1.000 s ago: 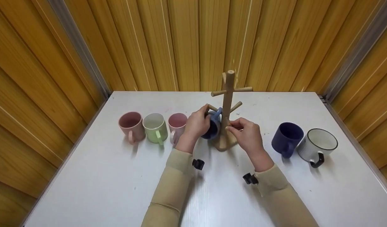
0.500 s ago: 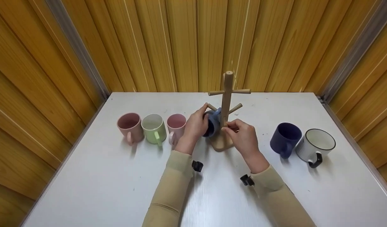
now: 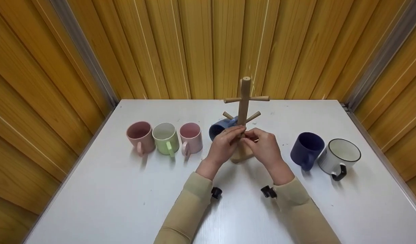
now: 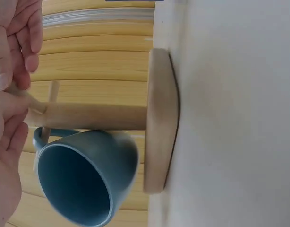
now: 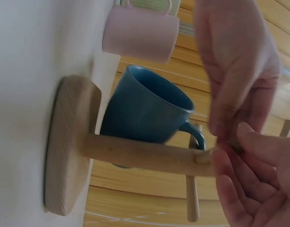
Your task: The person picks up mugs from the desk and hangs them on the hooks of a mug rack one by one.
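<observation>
A wooden mug tree stands upright mid-table. One blue mug hangs tilted by its handle from a lower left peg, its mouth facing left. Both hands meet at the lower front peg. My right hand pinches that peg's end between thumb and fingertips. The fingers of my left hand close on the same peg from the other side, right beside the blue mug but off it. Fingertips hide most of the peg in the head view; its base shows in the left wrist view.
Left of the tree stand a dusky pink mug, a green mug and a light pink mug. On the right are a navy mug and a white mug with a black handle. Wooden panels enclose the table.
My left hand has let go of the blue mug and moved right to the front peg. The mug stays hanging. The tree shifted slightly left earlier; my right hand keeps pinching the peg.
</observation>
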Demonstrator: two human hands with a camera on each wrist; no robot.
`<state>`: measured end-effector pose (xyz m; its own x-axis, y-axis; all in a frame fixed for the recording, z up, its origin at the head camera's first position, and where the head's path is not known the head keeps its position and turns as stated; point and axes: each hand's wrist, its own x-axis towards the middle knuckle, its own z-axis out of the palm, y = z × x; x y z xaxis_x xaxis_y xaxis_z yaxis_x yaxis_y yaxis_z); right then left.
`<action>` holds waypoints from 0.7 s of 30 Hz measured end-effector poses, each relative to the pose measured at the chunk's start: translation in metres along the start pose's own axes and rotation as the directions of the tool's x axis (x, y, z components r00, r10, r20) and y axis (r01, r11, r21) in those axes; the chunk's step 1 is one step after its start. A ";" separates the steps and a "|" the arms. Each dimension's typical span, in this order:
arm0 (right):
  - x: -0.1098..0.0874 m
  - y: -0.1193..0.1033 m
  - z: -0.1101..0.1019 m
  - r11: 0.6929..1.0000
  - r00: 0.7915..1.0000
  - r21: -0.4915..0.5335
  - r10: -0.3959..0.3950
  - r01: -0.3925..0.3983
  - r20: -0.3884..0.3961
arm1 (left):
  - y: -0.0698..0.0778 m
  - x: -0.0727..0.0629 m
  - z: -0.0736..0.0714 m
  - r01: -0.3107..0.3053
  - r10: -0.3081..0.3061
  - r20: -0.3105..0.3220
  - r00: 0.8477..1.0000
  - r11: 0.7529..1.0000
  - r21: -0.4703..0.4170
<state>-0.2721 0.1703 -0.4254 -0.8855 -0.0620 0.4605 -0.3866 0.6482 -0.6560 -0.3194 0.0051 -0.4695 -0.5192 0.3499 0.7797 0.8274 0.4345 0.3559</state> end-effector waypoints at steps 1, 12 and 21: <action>0.001 0.001 -0.003 1.000 1.000 0.003 0.001 -0.001 0.031 | 0.000 -0.001 0.002 0.022 -0.022 0.003 1.000 1.000 -0.019; 0.006 0.020 -0.074 0.999 0.940 -0.043 -0.012 0.028 0.341 | 0.000 -0.004 0.011 0.127 -0.133 -0.033 0.991 0.983 -0.129; -0.006 0.064 -0.151 0.955 0.885 -0.270 0.229 -0.124 0.405 | 0.001 -0.004 0.012 0.154 -0.160 -0.022 0.987 0.975 -0.162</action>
<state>-0.2529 0.3263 -0.3798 -0.9768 -0.2138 0.0147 -0.1899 0.8317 -0.5217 -0.3191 0.0136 -0.4787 -0.6401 0.2577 0.7238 0.7609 0.3431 0.5507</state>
